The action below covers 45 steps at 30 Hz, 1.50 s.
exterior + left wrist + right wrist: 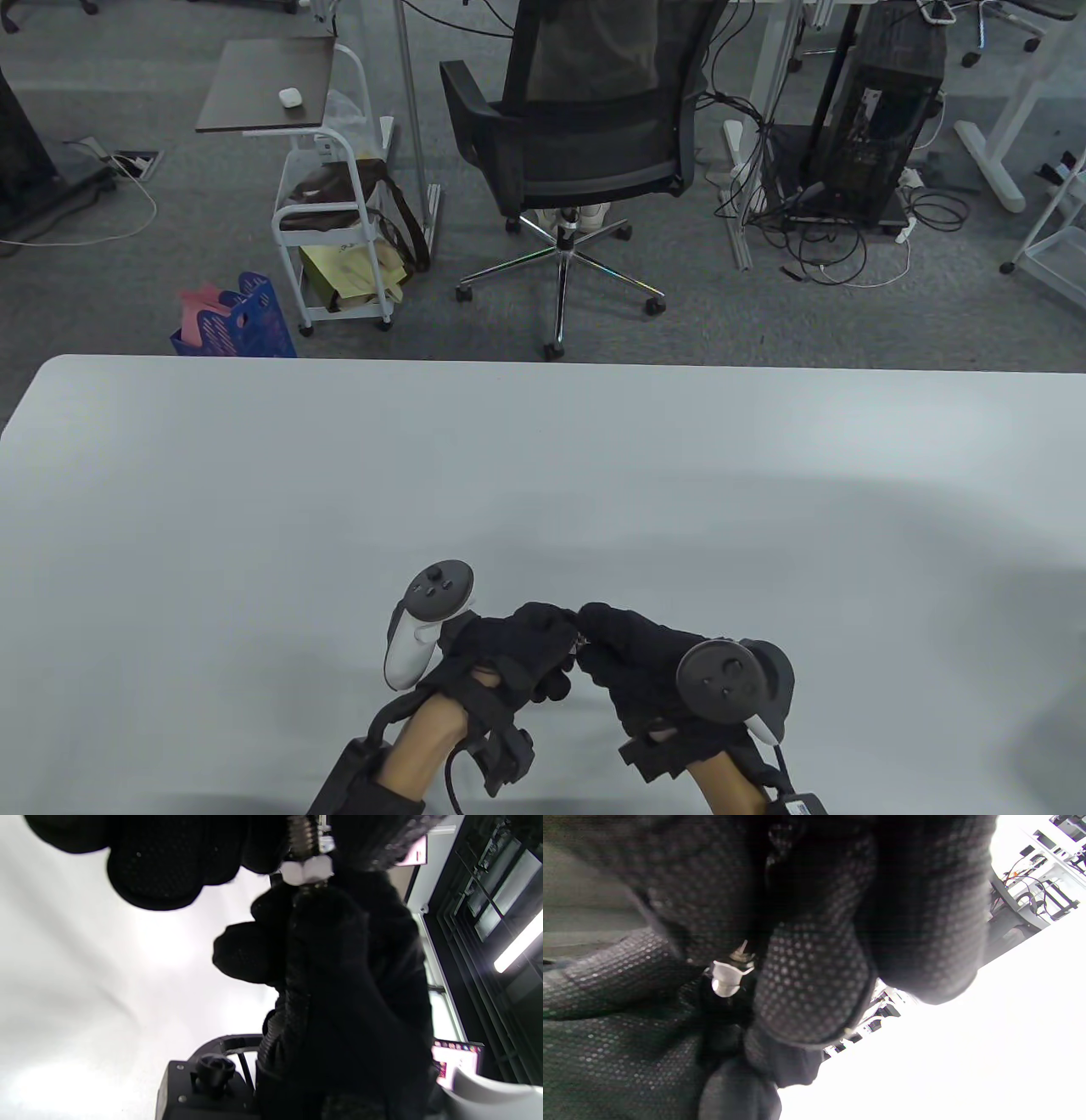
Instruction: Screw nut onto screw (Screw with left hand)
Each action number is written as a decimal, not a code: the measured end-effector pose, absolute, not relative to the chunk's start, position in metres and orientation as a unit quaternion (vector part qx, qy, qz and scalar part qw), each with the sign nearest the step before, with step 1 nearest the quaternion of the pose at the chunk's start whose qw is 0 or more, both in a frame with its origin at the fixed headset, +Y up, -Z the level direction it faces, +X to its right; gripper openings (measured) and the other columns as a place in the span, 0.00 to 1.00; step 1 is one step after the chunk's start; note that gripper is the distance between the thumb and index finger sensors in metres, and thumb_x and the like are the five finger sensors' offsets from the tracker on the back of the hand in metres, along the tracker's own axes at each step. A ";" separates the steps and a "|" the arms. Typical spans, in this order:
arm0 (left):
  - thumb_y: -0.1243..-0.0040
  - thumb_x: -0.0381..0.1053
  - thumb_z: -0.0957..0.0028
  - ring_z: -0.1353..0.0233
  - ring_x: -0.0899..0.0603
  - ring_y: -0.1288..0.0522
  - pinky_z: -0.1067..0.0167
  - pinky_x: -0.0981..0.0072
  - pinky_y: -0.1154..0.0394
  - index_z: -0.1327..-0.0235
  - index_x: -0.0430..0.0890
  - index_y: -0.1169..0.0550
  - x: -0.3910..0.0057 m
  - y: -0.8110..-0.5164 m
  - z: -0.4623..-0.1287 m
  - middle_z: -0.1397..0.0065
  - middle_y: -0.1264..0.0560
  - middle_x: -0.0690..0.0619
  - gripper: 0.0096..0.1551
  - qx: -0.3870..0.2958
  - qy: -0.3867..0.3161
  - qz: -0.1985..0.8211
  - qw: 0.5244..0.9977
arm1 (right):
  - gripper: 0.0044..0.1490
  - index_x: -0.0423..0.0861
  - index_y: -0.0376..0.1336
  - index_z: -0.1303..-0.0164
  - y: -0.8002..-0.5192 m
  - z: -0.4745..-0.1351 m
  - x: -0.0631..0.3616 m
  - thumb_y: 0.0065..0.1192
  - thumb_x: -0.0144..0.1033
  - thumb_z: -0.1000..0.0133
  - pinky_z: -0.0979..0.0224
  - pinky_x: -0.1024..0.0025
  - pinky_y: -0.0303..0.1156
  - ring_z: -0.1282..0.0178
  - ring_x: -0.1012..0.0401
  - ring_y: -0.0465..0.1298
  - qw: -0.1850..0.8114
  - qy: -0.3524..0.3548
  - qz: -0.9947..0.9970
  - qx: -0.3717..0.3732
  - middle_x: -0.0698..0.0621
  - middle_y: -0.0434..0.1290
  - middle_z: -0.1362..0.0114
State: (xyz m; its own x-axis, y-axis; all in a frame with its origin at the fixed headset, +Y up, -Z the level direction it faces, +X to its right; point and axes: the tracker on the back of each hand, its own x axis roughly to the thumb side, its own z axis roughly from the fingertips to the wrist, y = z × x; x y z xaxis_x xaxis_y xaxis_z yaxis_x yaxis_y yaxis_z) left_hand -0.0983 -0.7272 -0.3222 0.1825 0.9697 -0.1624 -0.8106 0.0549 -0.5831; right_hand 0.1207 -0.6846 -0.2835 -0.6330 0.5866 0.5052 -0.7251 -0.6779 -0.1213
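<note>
Nut sits on the screw, pinched between left hand and right hand, near the table's front edge.

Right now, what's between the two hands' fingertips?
The screw with the nut threaded on it, clearest in the left wrist view. The left hand and right hand meet there.

Soft even overhead light; wrist views blurred, overexposed.

No readable text, labels, brands or numbers on anything.
</note>
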 end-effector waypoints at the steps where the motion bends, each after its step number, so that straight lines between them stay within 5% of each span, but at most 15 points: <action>1: 0.44 0.59 0.52 0.52 0.29 0.22 0.50 0.35 0.31 0.35 0.34 0.28 -0.099 -0.728 -0.323 0.40 0.27 0.29 0.39 -0.283 -0.138 0.618 0.720 | 0.30 0.45 0.74 0.49 -0.685 -0.283 0.120 0.78 0.41 0.61 0.58 0.63 0.91 0.69 0.64 0.93 0.366 -0.159 0.890 0.219 0.49 0.86 0.52; 4: 0.43 0.55 0.52 0.56 0.29 0.21 0.53 0.35 0.29 0.45 0.34 0.22 -0.098 -0.726 -0.324 0.45 0.23 0.30 0.32 -0.278 -0.140 0.620 0.720 | 0.30 0.45 0.74 0.49 -0.684 -0.283 0.120 0.78 0.41 0.61 0.58 0.63 0.91 0.69 0.64 0.93 0.347 -0.164 0.896 0.223 0.49 0.86 0.52; 10: 0.45 0.57 0.51 0.51 0.31 0.23 0.49 0.37 0.30 0.35 0.36 0.30 -0.099 -0.727 -0.323 0.38 0.28 0.31 0.37 -0.294 -0.151 0.630 0.703 | 0.30 0.45 0.74 0.49 -0.685 -0.284 0.120 0.78 0.41 0.61 0.58 0.63 0.91 0.69 0.64 0.93 0.364 -0.157 0.891 0.222 0.49 0.86 0.52; 14: 0.43 0.56 0.52 0.55 0.29 0.21 0.52 0.35 0.29 0.44 0.34 0.22 -0.100 -0.728 -0.325 0.44 0.23 0.30 0.32 -0.278 -0.138 0.624 0.717 | 0.30 0.45 0.74 0.49 -0.684 -0.283 0.120 0.78 0.41 0.61 0.58 0.63 0.91 0.69 0.64 0.93 0.354 -0.164 0.894 0.221 0.49 0.86 0.52; 18: 0.44 0.52 0.52 0.52 0.30 0.22 0.50 0.36 0.30 0.41 0.35 0.27 -0.099 -0.727 -0.324 0.41 0.27 0.31 0.31 -0.293 -0.155 0.621 0.710 | 0.30 0.45 0.74 0.49 -0.684 -0.284 0.120 0.78 0.41 0.61 0.58 0.63 0.91 0.69 0.64 0.93 0.359 -0.159 0.893 0.221 0.49 0.86 0.52; 21: 0.44 0.58 0.52 0.51 0.30 0.23 0.49 0.36 0.31 0.35 0.35 0.30 -0.101 -0.730 -0.323 0.38 0.28 0.30 0.39 -0.291 -0.139 0.629 0.707 | 0.30 0.45 0.74 0.49 -0.685 -0.284 0.120 0.78 0.41 0.61 0.58 0.63 0.91 0.69 0.64 0.93 0.368 -0.155 0.890 0.219 0.49 0.86 0.52; 24: 0.42 0.56 0.53 0.56 0.29 0.21 0.53 0.35 0.29 0.45 0.34 0.22 -0.100 -0.730 -0.325 0.44 0.23 0.29 0.32 -0.280 -0.131 0.614 0.726 | 0.30 0.45 0.74 0.49 -0.686 -0.284 0.119 0.78 0.41 0.61 0.58 0.63 0.91 0.69 0.64 0.93 0.349 -0.158 0.896 0.222 0.49 0.86 0.52; 28: 0.43 0.52 0.52 0.52 0.30 0.22 0.50 0.36 0.30 0.40 0.35 0.27 -0.098 -0.728 -0.325 0.40 0.27 0.31 0.31 -0.304 -0.151 0.616 0.711 | 0.30 0.45 0.74 0.49 -0.686 -0.284 0.120 0.78 0.41 0.61 0.58 0.63 0.91 0.69 0.64 0.93 0.358 -0.156 0.894 0.219 0.49 0.86 0.52; 31: 0.43 0.59 0.52 0.50 0.30 0.23 0.48 0.36 0.31 0.34 0.36 0.31 -0.099 -0.731 -0.325 0.38 0.28 0.31 0.40 -0.306 -0.141 0.629 0.701 | 0.30 0.45 0.74 0.49 -0.687 -0.285 0.120 0.78 0.41 0.61 0.58 0.63 0.91 0.69 0.64 0.93 0.364 -0.148 0.893 0.219 0.49 0.86 0.52; 34: 0.41 0.55 0.53 0.56 0.29 0.21 0.53 0.35 0.29 0.44 0.34 0.22 -0.099 -0.730 -0.325 0.44 0.23 0.30 0.32 -0.290 -0.130 0.616 0.720 | 0.30 0.45 0.74 0.49 -0.686 -0.284 0.119 0.78 0.41 0.61 0.58 0.63 0.91 0.69 0.64 0.93 0.355 -0.152 0.895 0.221 0.49 0.86 0.52; 38: 0.42 0.51 0.52 0.51 0.31 0.23 0.49 0.37 0.31 0.39 0.35 0.28 -0.098 -0.728 -0.325 0.40 0.27 0.32 0.32 -0.311 -0.156 0.621 0.703 | 0.30 0.45 0.74 0.49 -0.685 -0.284 0.118 0.78 0.41 0.61 0.58 0.63 0.91 0.69 0.64 0.93 0.357 -0.154 0.894 0.223 0.49 0.86 0.52; 41: 0.44 0.59 0.51 0.49 0.30 0.24 0.48 0.36 0.31 0.32 0.35 0.33 -0.100 -0.730 -0.324 0.37 0.30 0.30 0.41 -0.307 -0.139 0.628 0.701 | 0.30 0.45 0.74 0.49 -0.685 -0.284 0.119 0.78 0.41 0.61 0.58 0.63 0.91 0.69 0.64 0.93 0.360 -0.156 0.893 0.222 0.49 0.86 0.52; 45: 0.43 0.54 0.52 0.56 0.29 0.21 0.53 0.35 0.29 0.45 0.34 0.22 -0.098 -0.727 -0.325 0.44 0.23 0.30 0.31 -0.285 -0.135 0.612 0.725 | 0.30 0.45 0.74 0.49 -0.685 -0.284 0.119 0.78 0.41 0.61 0.58 0.63 0.91 0.69 0.64 0.93 0.344 -0.158 0.899 0.223 0.49 0.86 0.52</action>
State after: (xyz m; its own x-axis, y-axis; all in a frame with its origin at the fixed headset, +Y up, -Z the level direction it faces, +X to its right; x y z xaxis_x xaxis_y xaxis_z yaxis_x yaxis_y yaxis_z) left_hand -0.0982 -0.7274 -0.3248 0.2135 0.9648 -0.1537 -0.8111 0.0874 -0.5783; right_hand 0.1186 -0.6854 -0.2837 -0.6646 0.5473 0.5087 -0.6878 -0.7141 -0.1302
